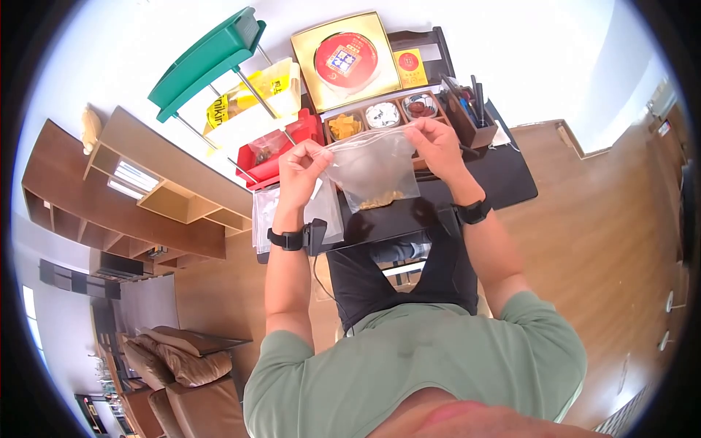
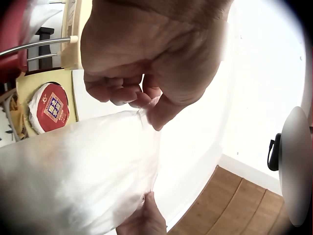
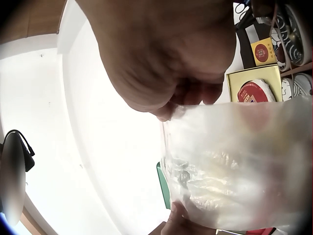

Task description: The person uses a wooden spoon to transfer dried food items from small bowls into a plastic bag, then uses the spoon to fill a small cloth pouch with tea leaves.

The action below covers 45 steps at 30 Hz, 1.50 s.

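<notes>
A clear zip bag (image 1: 372, 171) hangs upright between my two hands over the dark table, some small yellow-brown pieces (image 1: 383, 199) lying along its bottom. My left hand (image 1: 298, 168) pinches the bag's top edge at one corner between thumb and fingers. At the opposite top corner my right hand (image 1: 438, 146) pinches the same edge, so the top is stretched across. The left wrist view shows the left hand (image 2: 156, 54) gripping the corner of the cloudy film (image 2: 98, 161). In the right wrist view, the right hand (image 3: 166, 54) grips the other corner of the bag (image 3: 234, 161).
Behind the bag a wooden tray holds a bowl of yellow pieces (image 1: 345, 126) and a bowl of dark red ones (image 1: 420, 107). A gold box (image 1: 303, 55) stands behind. Left are a red bin (image 1: 252, 175), a green rack (image 1: 208, 62) and flat clear bags (image 1: 330, 215); right, a pen holder (image 1: 475, 131).
</notes>
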Each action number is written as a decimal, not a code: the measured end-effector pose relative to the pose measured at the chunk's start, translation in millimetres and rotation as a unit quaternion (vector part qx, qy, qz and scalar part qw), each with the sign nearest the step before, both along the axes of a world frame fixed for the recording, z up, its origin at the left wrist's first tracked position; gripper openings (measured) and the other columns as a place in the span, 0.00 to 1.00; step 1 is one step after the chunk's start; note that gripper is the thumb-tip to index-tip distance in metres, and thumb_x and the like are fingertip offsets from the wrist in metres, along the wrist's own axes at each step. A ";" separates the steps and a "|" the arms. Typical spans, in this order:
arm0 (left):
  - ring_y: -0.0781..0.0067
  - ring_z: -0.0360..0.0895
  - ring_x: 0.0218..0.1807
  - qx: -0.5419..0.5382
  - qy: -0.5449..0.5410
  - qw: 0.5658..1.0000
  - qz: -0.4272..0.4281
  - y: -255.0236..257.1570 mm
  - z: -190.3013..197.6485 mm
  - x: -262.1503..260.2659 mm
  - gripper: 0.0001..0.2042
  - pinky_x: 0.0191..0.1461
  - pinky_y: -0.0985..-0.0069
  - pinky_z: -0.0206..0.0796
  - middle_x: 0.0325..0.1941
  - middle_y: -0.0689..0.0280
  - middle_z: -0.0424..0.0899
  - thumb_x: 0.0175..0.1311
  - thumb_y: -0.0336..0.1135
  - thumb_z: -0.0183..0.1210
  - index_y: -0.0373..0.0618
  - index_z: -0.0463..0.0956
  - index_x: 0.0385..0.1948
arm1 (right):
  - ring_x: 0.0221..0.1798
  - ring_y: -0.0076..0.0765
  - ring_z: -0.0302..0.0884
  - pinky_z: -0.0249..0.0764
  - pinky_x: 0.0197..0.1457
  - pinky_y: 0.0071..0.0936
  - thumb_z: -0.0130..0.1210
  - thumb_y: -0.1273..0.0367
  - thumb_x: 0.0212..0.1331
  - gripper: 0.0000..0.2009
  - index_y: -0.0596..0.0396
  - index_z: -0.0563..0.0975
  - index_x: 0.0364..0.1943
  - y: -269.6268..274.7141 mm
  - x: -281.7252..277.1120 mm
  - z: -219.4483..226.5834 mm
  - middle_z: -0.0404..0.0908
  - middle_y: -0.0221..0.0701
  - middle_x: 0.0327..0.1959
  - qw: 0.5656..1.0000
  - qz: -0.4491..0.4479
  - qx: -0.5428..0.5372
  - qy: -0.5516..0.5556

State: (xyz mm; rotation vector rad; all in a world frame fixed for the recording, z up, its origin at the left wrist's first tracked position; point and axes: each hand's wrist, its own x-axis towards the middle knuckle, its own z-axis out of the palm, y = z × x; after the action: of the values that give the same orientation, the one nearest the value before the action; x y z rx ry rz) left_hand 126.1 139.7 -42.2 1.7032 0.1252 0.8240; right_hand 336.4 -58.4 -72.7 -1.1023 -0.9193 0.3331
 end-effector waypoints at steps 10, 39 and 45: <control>0.76 0.79 0.43 0.154 0.089 0.984 0.002 -15.2 51.9 8.5 0.12 0.49 0.76 0.70 0.38 0.66 0.83 0.56 0.31 0.72 0.38 0.81 0.39 | 0.28 0.09 0.69 0.65 0.33 0.14 0.64 0.70 0.64 0.06 0.59 0.81 0.33 4.4 5.7 -3.3 0.79 0.18 0.26 0.997 -0.025 -0.008 -0.070; 0.80 0.72 0.35 0.317 0.230 0.911 -0.126 -35.5 85.5 77.5 0.04 0.43 0.76 0.69 0.29 0.68 0.80 0.68 0.27 0.60 0.35 0.80 0.36 | 0.30 0.17 0.74 0.70 0.36 0.21 0.66 0.72 0.58 0.05 0.59 0.84 0.33 0.3 0.2 18.6 0.84 0.26 0.29 0.989 -0.046 0.006 -0.138; 0.65 0.79 0.32 0.319 0.208 0.915 -0.134 -28.1 76.7 81.3 0.08 0.40 0.69 0.71 0.29 0.56 0.84 0.66 0.33 0.62 0.36 0.81 0.36 | 0.31 0.18 0.76 0.72 0.37 0.22 0.67 0.71 0.57 0.06 0.59 0.84 0.33 0.6 -0.5 18.4 0.85 0.27 0.30 0.988 -0.056 0.002 -0.147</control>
State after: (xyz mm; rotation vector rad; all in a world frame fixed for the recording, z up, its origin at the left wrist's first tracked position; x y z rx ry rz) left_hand 207.4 111.5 34.5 2.4348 -0.1051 0.2874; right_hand 336.0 -57.8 -54.3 -1.2141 -1.1106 0.0762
